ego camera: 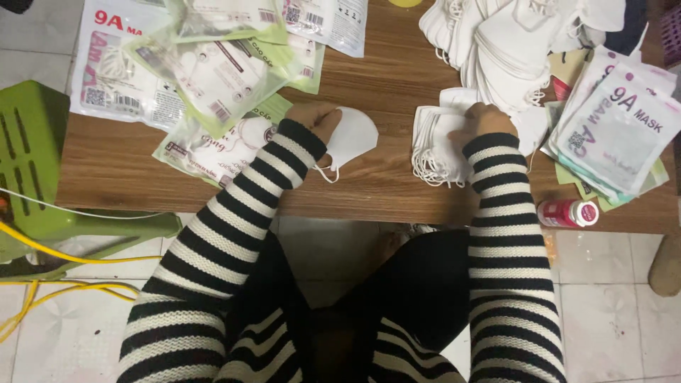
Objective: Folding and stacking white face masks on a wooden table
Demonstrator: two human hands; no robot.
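Pinching a single white mask [352, 138] at its near edge, the left hand [317, 118] closes on it against the table [383, 92]. Just right of it, the right hand [481, 122] grips the top of a mask stack [434, 145]. These look light, soft and floppy; take them by the folded edge, not the thin ear loops.

Single head view, looking steeply down, close over table [383, 92].

Two hands [320, 120] [479, 124], one red bottle [567, 213], one green stool [35, 163]
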